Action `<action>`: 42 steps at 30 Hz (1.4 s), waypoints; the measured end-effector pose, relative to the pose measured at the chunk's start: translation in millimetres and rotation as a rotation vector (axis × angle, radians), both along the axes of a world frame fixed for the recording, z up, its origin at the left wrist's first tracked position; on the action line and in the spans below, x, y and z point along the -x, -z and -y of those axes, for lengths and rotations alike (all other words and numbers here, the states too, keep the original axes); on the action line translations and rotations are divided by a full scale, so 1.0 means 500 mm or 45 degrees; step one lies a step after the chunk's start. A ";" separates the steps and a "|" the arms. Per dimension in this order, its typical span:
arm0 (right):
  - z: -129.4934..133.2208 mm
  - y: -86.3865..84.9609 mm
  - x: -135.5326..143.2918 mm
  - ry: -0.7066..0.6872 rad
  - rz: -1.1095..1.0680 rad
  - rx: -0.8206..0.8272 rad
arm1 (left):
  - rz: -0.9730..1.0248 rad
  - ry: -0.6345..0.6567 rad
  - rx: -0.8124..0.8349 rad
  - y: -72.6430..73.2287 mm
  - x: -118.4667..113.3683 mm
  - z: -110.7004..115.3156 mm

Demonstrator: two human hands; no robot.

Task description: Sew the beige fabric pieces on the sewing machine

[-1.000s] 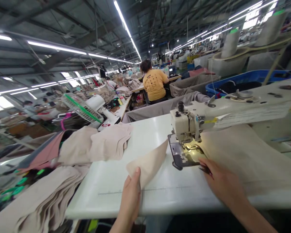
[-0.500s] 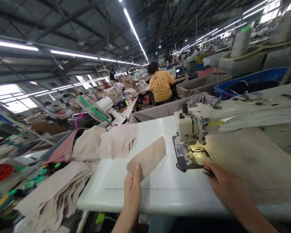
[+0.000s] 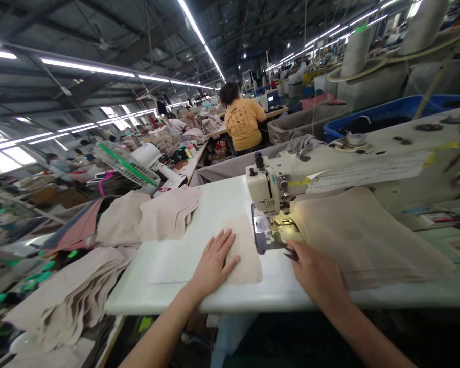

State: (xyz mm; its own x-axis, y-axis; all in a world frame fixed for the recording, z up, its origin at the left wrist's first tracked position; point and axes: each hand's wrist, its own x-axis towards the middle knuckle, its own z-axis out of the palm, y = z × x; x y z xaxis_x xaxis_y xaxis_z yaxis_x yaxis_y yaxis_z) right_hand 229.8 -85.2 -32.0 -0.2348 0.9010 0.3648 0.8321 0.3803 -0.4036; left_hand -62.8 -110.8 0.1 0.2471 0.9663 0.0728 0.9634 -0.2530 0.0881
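My left hand [image 3: 213, 261] lies flat with fingers apart on a small beige fabric piece [image 3: 246, 255], which rests on the white sewing table [image 3: 164, 266]. Just right of that piece is the sewing machine's needle plate [image 3: 263, 237], under the lit machine head [image 3: 261, 185]. At the plate's front right corner, my right hand [image 3: 317, 271] is closed around a small dark tool [image 3: 291, 254], perhaps thread snips; most of it is hidden by the fingers. A larger beige fabric panel [image 3: 352, 230] spreads out beside this hand, right of the needle.
Stacked beige pieces [image 3: 170, 212] lie at the table's left back, and a thick pile [image 3: 71, 291] hangs at its left. A white fan [image 3: 128, 162] stands behind them. Ahead sits a person in a yellow shirt [image 3: 243, 122]. A blue bin [image 3: 337, 128] is behind the machine.
The small fabric piece, held up at one end by my left hand before, now lies flat nearer the needle plate. My left hand has opened onto it. My right hand keeps its grip beside the plate.
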 end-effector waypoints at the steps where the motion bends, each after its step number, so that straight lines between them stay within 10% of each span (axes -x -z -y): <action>1: 0.000 0.000 0.000 -0.002 0.005 0.005 | -0.009 0.003 -0.002 0.003 0.001 -0.001; 31: 0.009 -0.017 -0.009 0.010 0.141 0.067 | 0.201 -0.043 -0.199 0.001 -0.016 0.020; 42: 0.007 0.010 -0.001 0.021 0.142 -0.035 | 0.160 0.452 -0.023 -0.024 -0.014 0.029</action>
